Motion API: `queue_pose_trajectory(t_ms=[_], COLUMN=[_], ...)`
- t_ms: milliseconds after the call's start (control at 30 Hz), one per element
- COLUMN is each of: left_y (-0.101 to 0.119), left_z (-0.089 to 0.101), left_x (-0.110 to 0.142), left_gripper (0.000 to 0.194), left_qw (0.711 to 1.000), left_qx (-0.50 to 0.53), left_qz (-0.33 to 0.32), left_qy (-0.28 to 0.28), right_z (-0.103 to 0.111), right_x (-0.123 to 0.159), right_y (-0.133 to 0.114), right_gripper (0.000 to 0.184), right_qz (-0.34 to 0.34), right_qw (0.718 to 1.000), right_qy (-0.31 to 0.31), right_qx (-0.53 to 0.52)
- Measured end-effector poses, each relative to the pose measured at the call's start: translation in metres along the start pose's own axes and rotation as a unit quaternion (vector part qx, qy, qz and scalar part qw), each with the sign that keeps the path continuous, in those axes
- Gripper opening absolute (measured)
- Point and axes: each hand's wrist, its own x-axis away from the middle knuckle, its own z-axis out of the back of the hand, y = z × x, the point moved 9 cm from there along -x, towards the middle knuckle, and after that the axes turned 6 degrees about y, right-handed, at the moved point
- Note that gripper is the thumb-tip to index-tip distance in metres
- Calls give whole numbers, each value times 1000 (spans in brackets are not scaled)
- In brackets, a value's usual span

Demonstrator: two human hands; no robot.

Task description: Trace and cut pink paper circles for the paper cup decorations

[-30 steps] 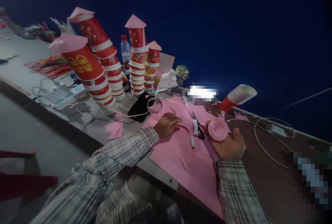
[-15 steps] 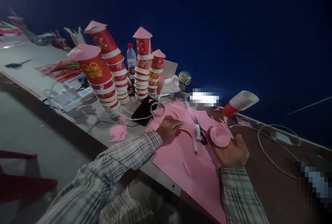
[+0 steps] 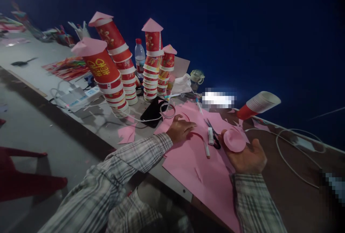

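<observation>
Pink paper disc (image 3: 234, 140) just sort of cradled in the open right hand (image 3: 247, 158); left hand (image 3: 180, 129) loosely open, laid over pink paper (image 3: 199, 186).

I'm seeing a table (image 3: 93, 126) bearing pink paper (image 3: 198, 179) near, cup towers (image 3: 113, 89) left, stacked cups (image 3: 256, 106) far right.

Paper sheets (image 3: 205, 186) lie on the desk (image 3: 88, 118) between the left hand (image 3: 180, 129) and the right hand (image 3: 249, 159); on them lie the scissors (image 3: 216, 144), with the glue stick (image 3: 210, 136) just left and the marker (image 3: 207, 150) in front. The phone (image 3: 151, 112) lies left of the sheets, before the cup towers (image 3: 104, 67). The bottle (image 3: 139, 58) stands between two towers. The power strip (image 3: 83, 98) lies farther left, the cup stack (image 3: 258, 104) behind the right hand.
</observation>
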Motion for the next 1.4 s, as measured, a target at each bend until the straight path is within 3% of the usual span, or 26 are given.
queue_pose_trajectory(t_ms=[300,600,767,1000,1267,1400], left_y=[7,-3,-4,11,20,21], left_z=[-2,6,4,8,6,5], left_x=[0,-5,-3,2,1,1], left_gripper=[23,17,17,22,17,15], left_qw=[998,1000,1000,997,994,995], left_qx=[-34,-2,-6,1,-2,-6], left_qz=[-51,30,2,-65,-91,-92], left_qy=[7,-1,27,48,53,49], right_z=[5,-9,-10,-9,-2,-2], right_x=[-5,1,0,-1,-9,-7], right_y=[1,1,0,2,4,9], right_gripper=[55,52,55,52,45,51], right_qz=[4,2,3,-4,2,-24], right_qw=[1000,999,999,1000,996,991], right_qy=[-1,-36,-36,-23,64,96], right_qx=[2,-18,-16,1,59,96])
